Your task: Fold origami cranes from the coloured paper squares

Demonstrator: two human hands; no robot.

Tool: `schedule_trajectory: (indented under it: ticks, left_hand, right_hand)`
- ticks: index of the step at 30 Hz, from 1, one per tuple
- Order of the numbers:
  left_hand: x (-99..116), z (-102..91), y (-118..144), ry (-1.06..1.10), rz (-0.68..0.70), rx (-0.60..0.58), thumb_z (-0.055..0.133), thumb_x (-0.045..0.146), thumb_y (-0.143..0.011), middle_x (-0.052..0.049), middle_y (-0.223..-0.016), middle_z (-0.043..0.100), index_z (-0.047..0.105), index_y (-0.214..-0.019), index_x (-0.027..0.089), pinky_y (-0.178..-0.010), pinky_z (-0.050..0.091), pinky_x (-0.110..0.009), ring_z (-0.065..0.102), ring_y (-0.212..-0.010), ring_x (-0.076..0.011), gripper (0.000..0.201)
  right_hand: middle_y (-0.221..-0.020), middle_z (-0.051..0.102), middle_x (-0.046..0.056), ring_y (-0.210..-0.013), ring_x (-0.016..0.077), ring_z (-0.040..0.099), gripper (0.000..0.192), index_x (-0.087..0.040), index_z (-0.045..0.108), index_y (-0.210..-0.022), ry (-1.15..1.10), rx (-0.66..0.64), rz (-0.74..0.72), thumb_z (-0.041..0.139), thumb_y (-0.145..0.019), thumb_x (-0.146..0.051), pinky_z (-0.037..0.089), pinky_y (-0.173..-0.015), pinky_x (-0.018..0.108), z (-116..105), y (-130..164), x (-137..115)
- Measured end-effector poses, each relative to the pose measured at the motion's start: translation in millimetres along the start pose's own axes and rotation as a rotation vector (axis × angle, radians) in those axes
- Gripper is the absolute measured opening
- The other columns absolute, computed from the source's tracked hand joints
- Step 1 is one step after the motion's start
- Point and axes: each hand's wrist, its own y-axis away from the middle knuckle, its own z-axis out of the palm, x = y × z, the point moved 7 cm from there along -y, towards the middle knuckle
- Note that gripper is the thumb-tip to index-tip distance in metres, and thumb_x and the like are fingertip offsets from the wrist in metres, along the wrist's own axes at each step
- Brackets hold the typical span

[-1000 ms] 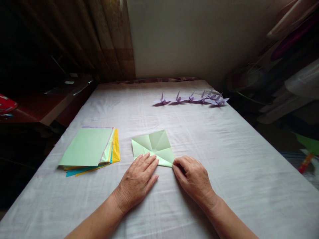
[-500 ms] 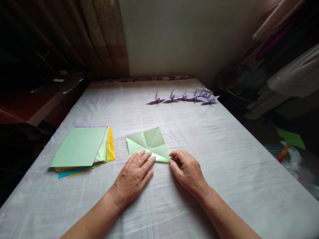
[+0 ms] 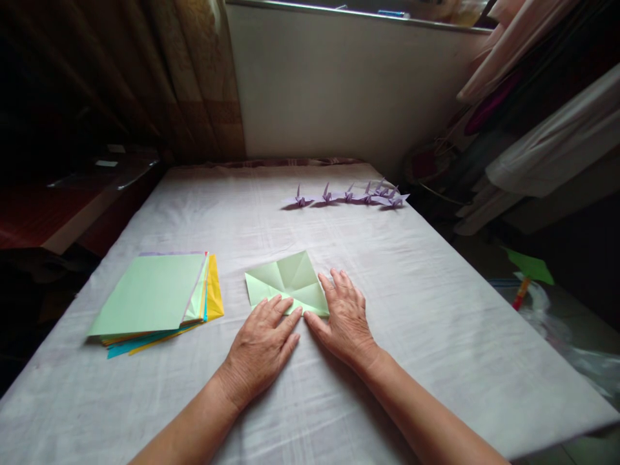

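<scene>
A light green paper (image 3: 287, 281) lay flat near the middle of the table (image 3: 436, 310), which was covered with a white cloth. The paper was partly folded, and crease lines crossed on its top. Its near edge was tucked under the two hands.

The left hand (image 3: 261, 345) lay flat with its palm down. Its fingers were spread out straight, and the fingertips (image 3: 283, 305) pressed on the near edge of the green paper. The hand was open and gripped nothing.

The right hand (image 3: 345, 318) lay flat too, palm down, at the right corner of the paper. Its fingers were stretched out and a little apart. They rested along the right side of the paper, partly on it and partly on the cloth. The thumb pointed toward the left hand, and the two hands were very close, almost touching. This hand also held nothing.

To the left of the green paper, well apart from it, sat a stack of coloured paper (image 3: 155, 294). The top sheet was light green, and yellow, blue and orange edges peeked out below.

Far across the table stood a row of small purple paper cranes (image 3: 349, 195), side by side, close to the far right edge.
</scene>
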Motion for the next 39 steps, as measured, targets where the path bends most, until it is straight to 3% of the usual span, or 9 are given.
schedule_trajectory:
  ticks: [12, 21, 24, 31, 39]
  left_hand:
    - [-1, 0.9, 0, -0.038, 0.014, -0.017, 0.046, 0.032, -0.096, -0.01, -0.135, 0.059, 0.057, -0.133, 0.021, -0.108, 0.042, -0.048, 0.053, -0.126, -0.0285, 0.04]
    - [0, 1.3, 1, -0.057, 0.028, -0.03, 0.043, 0.032, -0.098, -0.011, -0.137, 0.058, 0.058, -0.132, 0.019, -0.109, 0.04, -0.047, 0.051, -0.128, -0.0287, 0.039]
    - [0, 1.1, 1, -0.069, 0.038, -0.056, 0.044, 0.031, -0.097, -0.01, -0.139, 0.056, 0.056, -0.134, 0.02, -0.11, 0.038, -0.047, 0.049, -0.13, -0.0282, 0.04]
    - [1, -2.2, -5, -0.041, 0.015, -0.099, 0.048, 0.04, -0.096, -0.007, -0.135, 0.057, 0.061, -0.129, 0.034, -0.107, 0.04, -0.047, 0.05, -0.125, -0.0286, 0.036]
    - [-8, 2.5, 5, -0.099, 0.059, -0.218, 0.046, 0.041, -0.097, -0.007, -0.147, 0.049, 0.053, -0.138, 0.03, -0.112, 0.031, -0.046, 0.044, -0.134, -0.0272, 0.043]
  right_hand:
    - [-0.148, 0.042, 0.021, -0.14, 0.0362, 0.03, 0.068, -0.014, 0.044, -0.141, 0.024, -0.047, 0.049, 0.06, -0.082, -0.043, 0.028, -0.109, 0.054, 3, -1, -1]
    - [-0.149, 0.04, 0.02, -0.141, 0.0363, 0.029, 0.064, -0.015, 0.044, -0.143, 0.1, -0.13, 0.078, 0.057, -0.086, -0.039, 0.026, -0.111, 0.054, -2, 8, 31]
    - [-0.151, 0.038, 0.019, -0.142, 0.0358, 0.028, 0.063, -0.017, 0.043, -0.144, 0.115, -0.176, 0.095, 0.056, -0.087, -0.04, 0.024, -0.112, 0.054, -2, 10, 37]
    - [-0.152, 0.036, 0.019, -0.143, 0.0348, 0.026, 0.059, -0.017, 0.045, -0.143, 0.116, -0.209, 0.104, 0.054, -0.089, -0.04, 0.022, -0.114, 0.053, -3, 10, 33]
    - [-0.152, 0.037, 0.018, -0.142, 0.0351, 0.028, 0.06, -0.017, 0.047, -0.142, 0.115, -0.203, 0.102, 0.055, -0.088, -0.041, 0.023, -0.114, 0.054, -1, 11, 37]
